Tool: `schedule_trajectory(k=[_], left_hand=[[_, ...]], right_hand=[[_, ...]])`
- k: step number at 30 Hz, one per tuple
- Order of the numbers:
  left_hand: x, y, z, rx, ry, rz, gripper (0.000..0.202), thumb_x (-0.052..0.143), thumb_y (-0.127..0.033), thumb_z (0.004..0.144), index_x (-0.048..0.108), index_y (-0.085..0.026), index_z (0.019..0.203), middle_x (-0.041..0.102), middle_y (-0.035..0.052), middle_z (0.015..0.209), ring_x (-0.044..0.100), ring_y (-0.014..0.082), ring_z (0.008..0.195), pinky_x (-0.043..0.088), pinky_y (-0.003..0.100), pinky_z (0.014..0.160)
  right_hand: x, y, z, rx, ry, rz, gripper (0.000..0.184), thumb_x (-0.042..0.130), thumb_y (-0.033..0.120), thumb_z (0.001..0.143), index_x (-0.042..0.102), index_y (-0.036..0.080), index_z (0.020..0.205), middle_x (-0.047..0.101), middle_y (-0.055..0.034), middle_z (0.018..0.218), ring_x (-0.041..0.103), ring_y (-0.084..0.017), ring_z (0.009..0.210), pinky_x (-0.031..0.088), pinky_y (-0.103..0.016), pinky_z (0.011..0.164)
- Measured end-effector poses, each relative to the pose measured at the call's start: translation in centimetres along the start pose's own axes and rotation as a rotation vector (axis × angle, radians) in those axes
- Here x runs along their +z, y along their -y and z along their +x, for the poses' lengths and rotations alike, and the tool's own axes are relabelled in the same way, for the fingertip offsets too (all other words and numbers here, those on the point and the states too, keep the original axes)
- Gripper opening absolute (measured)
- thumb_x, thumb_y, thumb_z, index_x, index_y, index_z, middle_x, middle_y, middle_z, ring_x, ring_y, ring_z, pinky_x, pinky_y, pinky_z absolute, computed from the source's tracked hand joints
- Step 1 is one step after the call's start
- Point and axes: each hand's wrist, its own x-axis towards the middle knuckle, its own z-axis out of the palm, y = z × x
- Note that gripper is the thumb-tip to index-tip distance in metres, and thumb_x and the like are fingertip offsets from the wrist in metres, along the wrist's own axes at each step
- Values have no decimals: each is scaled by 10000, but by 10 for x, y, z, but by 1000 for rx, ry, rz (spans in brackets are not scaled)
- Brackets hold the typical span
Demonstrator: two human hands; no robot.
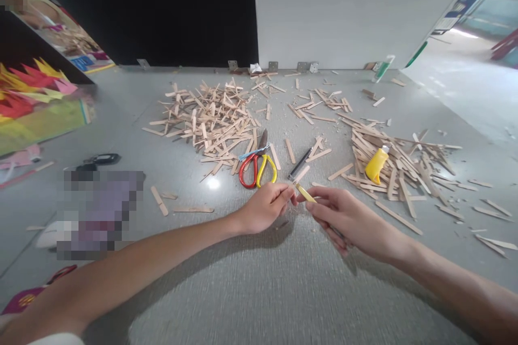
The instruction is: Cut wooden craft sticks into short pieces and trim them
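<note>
My left hand (265, 206) is closed in a pinch on the near end of a small wooden stick (300, 174), just above the grey floor. My right hand (343, 215) is closed round a thin yellow-handled tool (306, 194), perhaps a craft knife, whose tip meets the stick between both hands. Red and yellow handled scissors (257, 166) lie just beyond my left hand. A dark pen-like tool (299, 164) lies beyond the stick. A yellow glue bottle (376, 165) rests on sticks to the right.
Heaps of wooden sticks lie on the floor at centre left (210, 118) and right (400, 164), with loose ones scattered between. Coloured paper craft (28, 91) stands at the far left. A black panel and a white wall (348, 11) close the back.
</note>
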Motion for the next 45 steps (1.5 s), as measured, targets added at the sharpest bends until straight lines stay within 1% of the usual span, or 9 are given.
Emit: schedule_trajectory(k=[8,19,23,28,33,36,39,42,45], left_hand=[[-3,0,0,8,45,2,543,418,-661,1085,610,-196,883,421,-82,570,382,112,491,316,227,507],[0,0,1,17,32,29,531,402,-634,1092,603,-191,878,428,-72,576,399,118,514,332,237,529],[4,1,-1,21,3,51,486,374,-572,1106,591,-194,890,432,-73,576,407,119,504,335,241,528],[8,2,-3,40,-30,109,366,418,-444,1091,569,-208,855,451,-71,577,429,124,512,328,254,549],[11,1,-6,55,-56,199,415,338,-454,1130,509,-226,829,478,-66,573,467,128,511,369,256,564],[14,0,-9,81,-112,413,503,167,-403,1169,554,-211,911,522,-49,589,534,147,519,422,269,586],[17,2,-13,114,-142,571,491,182,-371,1173,566,-205,918,634,7,694,631,175,618,447,287,625],[18,8,-15,127,-155,712,455,235,-365,1165,592,-198,938,678,37,709,652,204,601,406,304,581],[14,13,-13,114,-192,859,442,280,-346,1151,617,-186,914,684,68,665,656,234,560,342,312,534]], right_hand=[[-33,9,7,20,80,47,305,772,464,872,725,165,912,530,72,641,394,-34,360,319,-206,344],[-50,9,12,17,90,15,370,802,458,848,780,127,1011,581,60,595,385,-38,361,268,-217,347],[-56,6,16,-10,82,-92,444,800,509,868,786,123,1088,589,54,631,421,-48,392,316,-227,371],[-59,0,20,-55,125,-212,461,746,592,906,760,148,1030,525,68,613,477,-74,449,392,-235,448],[-47,-6,22,-50,116,-175,476,681,660,932,686,185,966,436,90,619,374,-69,446,301,-237,419],[-29,-12,20,-32,56,-116,450,648,666,941,610,217,939,385,102,619,329,-82,477,281,-236,420],[-6,-22,15,-49,-35,-112,376,554,612,1002,492,259,891,370,105,622,317,-95,490,288,-248,451],[10,-32,14,-151,-134,-255,327,493,521,1041,439,267,841,425,74,651,377,-120,552,312,-272,526],[9,-34,19,-240,-199,-443,310,490,453,1040,446,260,801,488,32,695,436,-151,643,344,-295,604]])
